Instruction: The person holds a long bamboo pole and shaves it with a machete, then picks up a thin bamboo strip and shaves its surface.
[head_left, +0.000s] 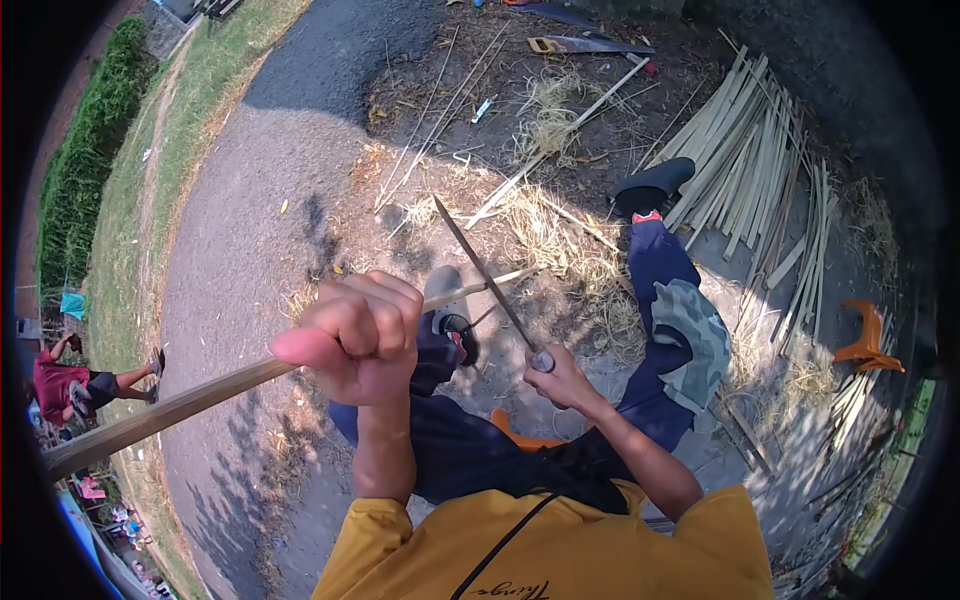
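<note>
Left hand (355, 335) clenched round a long pale bamboo strip (180, 405) running in from near left, right hand (560, 380) grasping a slim dark-bladed knife (485, 272) across its far tip: shaving seems underway, and the next stroke wants a shallow, steady angle.

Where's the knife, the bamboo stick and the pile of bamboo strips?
knife (487, 275): head view, middle of the blade.
bamboo stick (180, 405): head view, thick stretch toward the picture's left.
pile of bamboo strips (745, 165): head view, middle of the pile.
</note>
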